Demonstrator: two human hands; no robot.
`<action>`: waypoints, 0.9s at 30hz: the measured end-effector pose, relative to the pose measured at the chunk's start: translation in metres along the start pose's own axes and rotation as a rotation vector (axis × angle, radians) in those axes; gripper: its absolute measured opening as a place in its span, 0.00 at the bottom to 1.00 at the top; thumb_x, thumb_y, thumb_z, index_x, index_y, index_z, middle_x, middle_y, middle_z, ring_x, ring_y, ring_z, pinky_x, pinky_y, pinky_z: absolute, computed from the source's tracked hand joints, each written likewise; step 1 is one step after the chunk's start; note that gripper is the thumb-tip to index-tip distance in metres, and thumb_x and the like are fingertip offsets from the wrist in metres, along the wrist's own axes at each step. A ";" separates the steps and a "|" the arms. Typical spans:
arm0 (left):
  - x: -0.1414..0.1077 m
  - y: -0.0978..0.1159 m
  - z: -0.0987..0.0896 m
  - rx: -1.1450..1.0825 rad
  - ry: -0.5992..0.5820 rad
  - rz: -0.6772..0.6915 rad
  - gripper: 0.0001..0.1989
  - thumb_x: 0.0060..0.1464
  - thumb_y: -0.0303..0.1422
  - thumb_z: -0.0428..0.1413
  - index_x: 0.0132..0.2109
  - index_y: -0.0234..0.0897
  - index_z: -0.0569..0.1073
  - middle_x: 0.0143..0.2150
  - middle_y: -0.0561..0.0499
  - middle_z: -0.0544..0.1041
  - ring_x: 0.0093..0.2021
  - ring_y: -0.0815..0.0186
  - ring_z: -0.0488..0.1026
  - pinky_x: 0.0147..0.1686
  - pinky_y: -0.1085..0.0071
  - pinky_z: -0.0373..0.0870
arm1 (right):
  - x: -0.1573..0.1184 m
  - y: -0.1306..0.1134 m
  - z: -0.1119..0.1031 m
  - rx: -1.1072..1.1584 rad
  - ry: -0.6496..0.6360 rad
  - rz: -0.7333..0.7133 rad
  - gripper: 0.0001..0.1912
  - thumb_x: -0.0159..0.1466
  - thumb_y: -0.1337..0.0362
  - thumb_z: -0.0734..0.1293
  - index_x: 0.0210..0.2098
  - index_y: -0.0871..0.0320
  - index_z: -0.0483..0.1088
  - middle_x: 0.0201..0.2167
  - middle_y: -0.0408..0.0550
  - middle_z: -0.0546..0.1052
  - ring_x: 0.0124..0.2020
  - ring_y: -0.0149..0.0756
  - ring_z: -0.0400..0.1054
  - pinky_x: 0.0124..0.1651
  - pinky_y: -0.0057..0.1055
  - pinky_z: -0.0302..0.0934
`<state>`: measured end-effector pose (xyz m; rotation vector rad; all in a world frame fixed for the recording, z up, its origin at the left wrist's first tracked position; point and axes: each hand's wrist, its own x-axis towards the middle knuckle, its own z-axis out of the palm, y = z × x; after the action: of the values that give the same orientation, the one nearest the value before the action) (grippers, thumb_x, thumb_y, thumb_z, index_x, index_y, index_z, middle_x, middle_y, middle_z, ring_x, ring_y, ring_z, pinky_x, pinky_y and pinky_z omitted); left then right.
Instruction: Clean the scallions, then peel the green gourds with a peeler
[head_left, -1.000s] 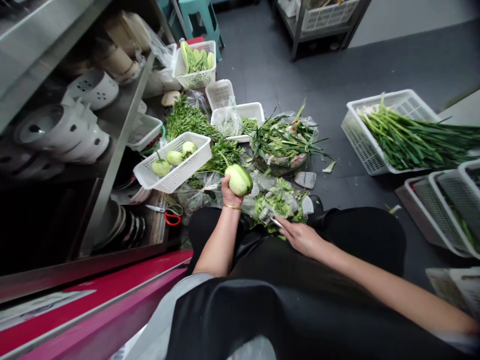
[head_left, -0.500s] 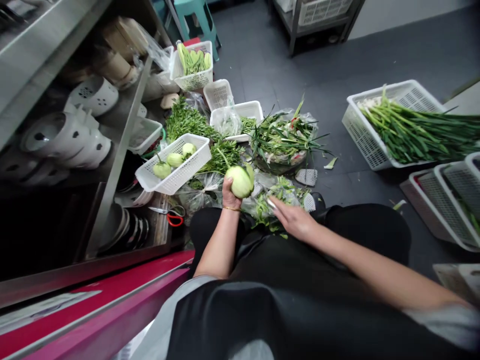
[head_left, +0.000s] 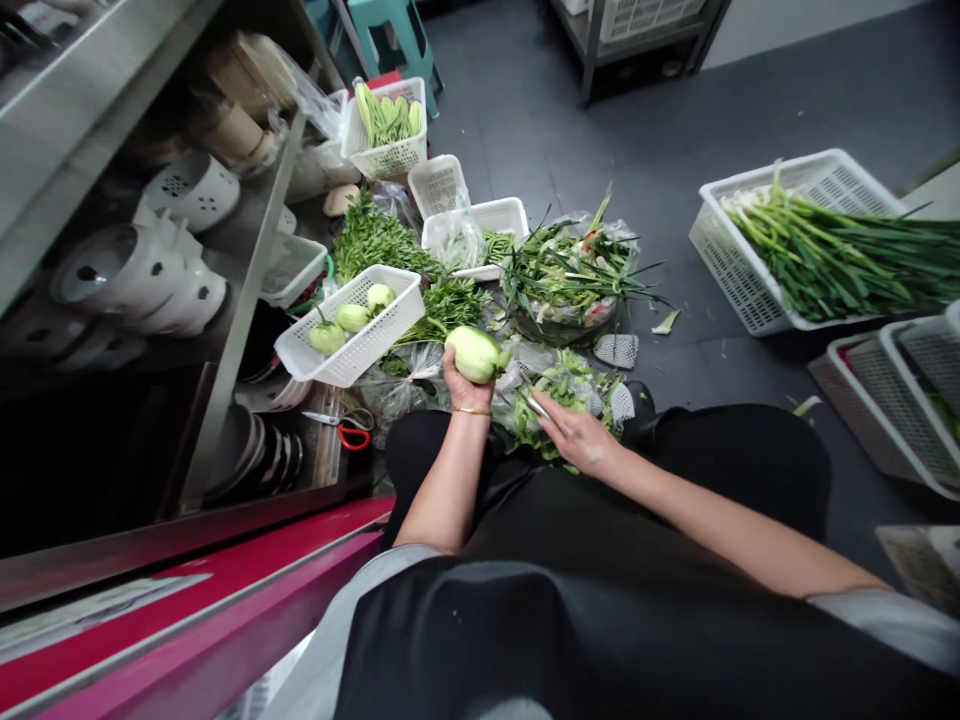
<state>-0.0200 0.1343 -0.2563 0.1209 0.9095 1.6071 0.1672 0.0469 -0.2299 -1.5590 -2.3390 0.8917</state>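
Observation:
My left hand (head_left: 466, 388) is wrapped round a pale green eggplant (head_left: 477, 355), whose stem end points right. My right hand (head_left: 576, 432) is closed on a slim silver tool that looks like a peeler (head_left: 538, 404); most of it is hidden by the fingers. Its tip is apart from the eggplant, to the lower right. Below and between the hands, green peelings (head_left: 559, 385) lie on clear plastic. Left of the held eggplant, a white basket (head_left: 341, 370) contains several more pale green eggplants (head_left: 352, 318).
Red-handled scissors (head_left: 354, 434) lie by the metal shelf (head_left: 247, 290) at left. Leafy greens (head_left: 379, 240) and a heap of trimmings (head_left: 566, 275) are ahead. To the right stands a white basket (head_left: 731, 270) of long green stalks (head_left: 832, 250), with stacked baskets (head_left: 862, 400) nearer.
The eggplant has been turned in my left hand, its stem end swinging from the upper left to the right. My right hand has shifted slightly, and more of the silver tool shows.

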 end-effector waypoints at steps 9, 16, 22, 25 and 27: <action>-0.005 0.006 0.002 0.005 -0.150 -0.005 0.34 0.45 0.61 0.48 0.49 0.41 0.73 0.48 0.44 0.76 0.51 0.55 0.72 0.45 0.60 0.72 | 0.029 -0.017 -0.039 0.212 0.165 -0.052 0.27 0.68 0.57 0.54 0.64 0.56 0.57 0.52 0.51 0.74 0.48 0.39 0.72 0.52 0.38 0.65; -0.004 -0.007 -0.012 0.033 -0.293 -0.187 0.29 0.46 0.56 0.55 0.47 0.39 0.74 0.46 0.44 0.77 0.51 0.51 0.72 0.45 0.54 0.72 | 0.053 -0.018 -0.020 0.425 0.206 -0.038 0.27 0.67 0.58 0.56 0.63 0.59 0.57 0.37 0.48 0.80 0.47 0.38 0.72 0.53 0.38 0.63; -0.001 -0.005 -0.011 -0.005 -0.292 -0.157 0.22 0.48 0.51 0.54 0.39 0.37 0.75 0.38 0.45 0.79 0.48 0.52 0.74 0.47 0.54 0.72 | 0.036 -0.006 -0.046 0.280 0.072 -0.060 0.26 0.67 0.59 0.55 0.63 0.58 0.58 0.39 0.48 0.80 0.44 0.37 0.73 0.52 0.38 0.63; -0.008 0.000 -0.007 -0.018 -0.274 -0.184 0.21 0.47 0.50 0.56 0.40 0.37 0.74 0.39 0.45 0.79 0.49 0.51 0.74 0.48 0.52 0.71 | 0.040 -0.007 -0.051 0.275 0.042 -0.067 0.26 0.68 0.59 0.54 0.64 0.59 0.57 0.35 0.46 0.80 0.44 0.36 0.73 0.52 0.36 0.62; -0.012 0.003 -0.007 -0.011 -0.296 -0.243 0.26 0.46 0.53 0.55 0.42 0.36 0.73 0.41 0.43 0.78 0.50 0.49 0.73 0.47 0.50 0.71 | 0.043 -0.007 -0.052 0.269 0.028 -0.062 0.27 0.68 0.59 0.54 0.64 0.59 0.56 0.32 0.44 0.80 0.41 0.35 0.74 0.51 0.35 0.63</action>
<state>-0.0232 0.1210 -0.2544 0.2260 0.6586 1.3265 0.1677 0.1027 -0.1919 -1.3740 -2.1311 1.1087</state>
